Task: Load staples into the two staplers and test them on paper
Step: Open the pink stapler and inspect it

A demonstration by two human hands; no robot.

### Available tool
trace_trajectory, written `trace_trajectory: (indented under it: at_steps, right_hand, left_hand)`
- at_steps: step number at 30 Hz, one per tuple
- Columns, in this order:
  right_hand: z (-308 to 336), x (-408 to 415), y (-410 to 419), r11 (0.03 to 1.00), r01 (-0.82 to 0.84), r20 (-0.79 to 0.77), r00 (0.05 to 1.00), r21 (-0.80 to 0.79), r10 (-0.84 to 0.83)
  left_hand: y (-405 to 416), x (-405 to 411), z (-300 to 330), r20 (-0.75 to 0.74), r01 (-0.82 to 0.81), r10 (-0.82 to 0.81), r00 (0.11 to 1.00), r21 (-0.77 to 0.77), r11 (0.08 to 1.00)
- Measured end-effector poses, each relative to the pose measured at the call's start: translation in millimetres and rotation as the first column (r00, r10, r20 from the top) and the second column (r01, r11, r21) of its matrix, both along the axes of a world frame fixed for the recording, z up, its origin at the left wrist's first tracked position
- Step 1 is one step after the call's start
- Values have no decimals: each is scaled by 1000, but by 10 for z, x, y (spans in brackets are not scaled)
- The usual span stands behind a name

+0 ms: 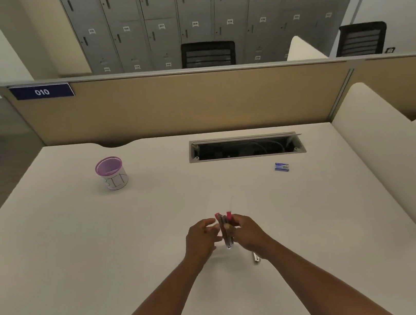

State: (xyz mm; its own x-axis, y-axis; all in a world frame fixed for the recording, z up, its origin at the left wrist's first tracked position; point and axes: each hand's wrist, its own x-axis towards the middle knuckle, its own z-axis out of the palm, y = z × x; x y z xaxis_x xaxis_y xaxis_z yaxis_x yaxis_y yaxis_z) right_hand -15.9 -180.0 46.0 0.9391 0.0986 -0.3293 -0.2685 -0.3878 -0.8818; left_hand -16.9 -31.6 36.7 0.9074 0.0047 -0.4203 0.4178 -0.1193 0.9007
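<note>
The right hand (244,228) grips the pink stapler (225,226) hinged open, exposing its magazine to the loosely curled, empty left hand (200,236) at 9 o'clock.

purple cup (111,173) far left | open cable tray (246,147) | lockers (195,10) behind

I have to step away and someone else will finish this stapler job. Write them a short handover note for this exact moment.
Right hand: grips the pink-tipped metal stapler, held upright above the white desk, apparently hinged open.
Left hand: fingers curled beside the stapler; whether they pinch anything is unclear.
Small blue staple box: lies on the desk, far right of the hands.
Small silver metal piece: on the desk under the right wrist; possibly the second stapler, too hidden to tell.
Pink-rimmed cup marked BIN: far left.
Done: nothing confirmed loaded.
Left: load both staplers, test on paper; no paper clearly visible.
</note>
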Motion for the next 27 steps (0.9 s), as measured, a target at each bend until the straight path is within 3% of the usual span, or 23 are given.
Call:
trace_trajectory:
  at_steps: [13, 21, 27]
  right_hand:
    - [74, -37, -102, 998, 46, 66, 997, 40, -48]
    - [80, -87, 1, 980, 167, 174, 974, -107, -147]
    - [88, -74, 34, 986, 93, 181, 981, -141, -67]
  left_hand:
    - [-74, -8, 110, 48, 47, -45, 998, -40, 998]
    - [-184, -36, 92, 14, 65, -64, 998, -127, 990]
    - [-175, 11, 57, -42, 8, -14, 999, -134, 991]
